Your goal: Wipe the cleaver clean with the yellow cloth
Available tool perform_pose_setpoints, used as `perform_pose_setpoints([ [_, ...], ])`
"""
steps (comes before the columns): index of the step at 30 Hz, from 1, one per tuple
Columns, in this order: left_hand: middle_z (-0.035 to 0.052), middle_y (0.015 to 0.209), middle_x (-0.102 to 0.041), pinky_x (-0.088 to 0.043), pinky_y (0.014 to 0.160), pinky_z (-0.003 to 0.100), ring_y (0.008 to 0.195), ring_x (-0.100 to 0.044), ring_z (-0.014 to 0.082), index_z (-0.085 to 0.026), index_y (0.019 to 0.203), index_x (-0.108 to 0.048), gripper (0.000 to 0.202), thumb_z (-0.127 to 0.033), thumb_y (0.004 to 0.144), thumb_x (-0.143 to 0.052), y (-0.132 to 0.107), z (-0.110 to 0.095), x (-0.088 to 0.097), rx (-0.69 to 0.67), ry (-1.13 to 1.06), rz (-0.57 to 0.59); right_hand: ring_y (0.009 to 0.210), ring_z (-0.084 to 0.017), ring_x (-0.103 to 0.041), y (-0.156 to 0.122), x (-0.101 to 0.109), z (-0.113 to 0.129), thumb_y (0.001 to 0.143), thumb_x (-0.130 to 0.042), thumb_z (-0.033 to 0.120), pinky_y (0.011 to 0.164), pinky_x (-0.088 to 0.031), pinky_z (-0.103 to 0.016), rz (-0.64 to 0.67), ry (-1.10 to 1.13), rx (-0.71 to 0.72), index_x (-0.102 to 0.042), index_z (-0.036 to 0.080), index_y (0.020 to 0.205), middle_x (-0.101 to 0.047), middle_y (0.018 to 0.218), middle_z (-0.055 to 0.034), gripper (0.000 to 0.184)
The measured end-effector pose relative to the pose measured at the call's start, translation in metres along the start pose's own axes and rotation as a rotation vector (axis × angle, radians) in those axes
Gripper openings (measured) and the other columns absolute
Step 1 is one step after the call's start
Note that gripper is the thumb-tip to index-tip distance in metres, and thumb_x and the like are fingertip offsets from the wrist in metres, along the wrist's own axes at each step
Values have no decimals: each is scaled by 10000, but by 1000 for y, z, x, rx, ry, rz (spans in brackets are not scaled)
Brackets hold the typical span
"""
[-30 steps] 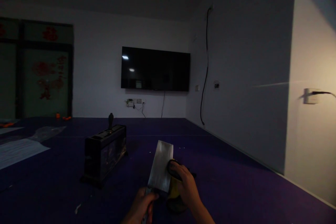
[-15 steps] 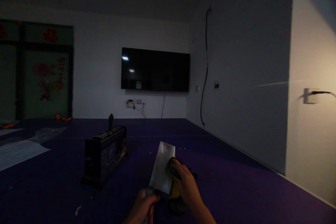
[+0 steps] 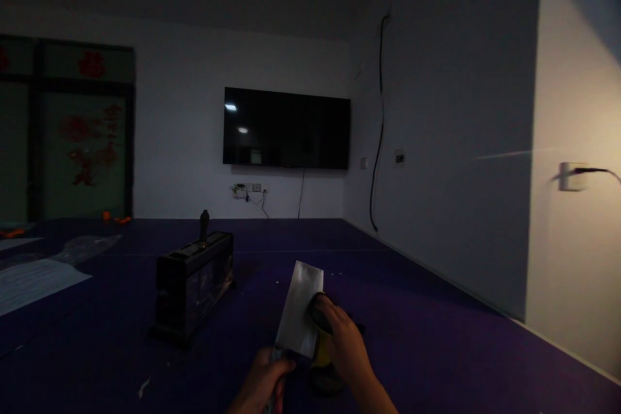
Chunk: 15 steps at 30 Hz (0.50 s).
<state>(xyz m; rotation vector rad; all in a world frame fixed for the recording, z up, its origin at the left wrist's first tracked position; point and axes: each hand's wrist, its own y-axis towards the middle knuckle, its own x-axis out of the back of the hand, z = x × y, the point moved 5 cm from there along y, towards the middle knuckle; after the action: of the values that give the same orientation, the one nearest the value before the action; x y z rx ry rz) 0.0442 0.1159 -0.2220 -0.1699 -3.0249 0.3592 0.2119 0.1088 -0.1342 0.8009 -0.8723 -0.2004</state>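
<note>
My left hand is closed round the handle of a broad steel cleaver whose blade points up and away from me. My right hand grips a dark and yellow pad, a sponge or cloth, and presses it against the right side of the blade. Both hands sit low in the middle of the view, above a dark purple floor.
A dark knife block with one handle sticking up stands on the floor to the left. Pale sheets lie at far left. A wall television hangs ahead. The right wall has a socket with a plug.
The cleaver blade has shifted slightly to the right and my right hand has slid a little along it. The room is unchanged.
</note>
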Motion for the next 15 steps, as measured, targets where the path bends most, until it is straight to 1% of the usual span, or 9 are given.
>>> perform_pose_setpoints([
  [4, -103, 321, -385, -208, 298, 195, 205, -341, 91, -209, 688, -450, 216, -402, 682, -548, 0, -3, 0, -9, 0, 0, 1153, -212, -493, 2, -2, 0, 544, -341, -65, 951, -399, -349, -22, -82, -20, -555, 212, 1157, -527, 1274, -43, 706],
  [6, -100, 318, -379, -212, 305, 187, 209, -343, 86, -207, 673, -453, 193, -376, 692, -543, -3, -2, -1, 18, 7, 10, 1147, -215, -501, 2, -3, 1, 559, -345, -68, 940, -409, -345, -34, -98, -37, -563, 209, 1146, -538, 1261, -52, 685],
  [8, -101, 321, -375, -212, 313, 176, 214, -337, 77, -206, 674, -459, 165, -351, 702, -532, -6, -2, 0, 32, -9, -13, 1127, -215, -519, 1, -3, 3, 570, -352, -63, 927, -420, -334, -43, -86, -45, -585, 212, 1114, -558, 1238, -54, 652],
  [10, -102, 329, -367, -204, 313, 168, 219, -322, 66, -203, 672, -466, 151, -343, 710, -511, -9, -4, 1, -23, -46, -41, 1104, -214, -538, 0, -3, 5, 580, -360, -55, 917, -428, -326, -35, -59, -49, -609, 219, 1070, -581, 1207, -50, 614],
  [12, -103, 334, -359, -188, 305, 168, 219, -309, 60, -200, 656, -464, 148, -336, 713, -484, -11, -6, 0, -86, -67, -42, 1087, -214, -550, 0, -3, 8, 592, -367, -42, 912, -429, -318, -4, -39, -57, -622, 209, 1043, -598, 1182, -58, 576],
  [15, -103, 330, -352, -185, 298, 172, 216, -300, 61, -194, 640, -466, 143, -324, 700, -469, -10, -6, 0, -95, -36, -34, 1080, -199, -554, -1, -3, 10, 598, -363, -37, 917, -416, -292, 59, -37, -88, -617, 174, 1056, -608, 1163, -77, 564],
])
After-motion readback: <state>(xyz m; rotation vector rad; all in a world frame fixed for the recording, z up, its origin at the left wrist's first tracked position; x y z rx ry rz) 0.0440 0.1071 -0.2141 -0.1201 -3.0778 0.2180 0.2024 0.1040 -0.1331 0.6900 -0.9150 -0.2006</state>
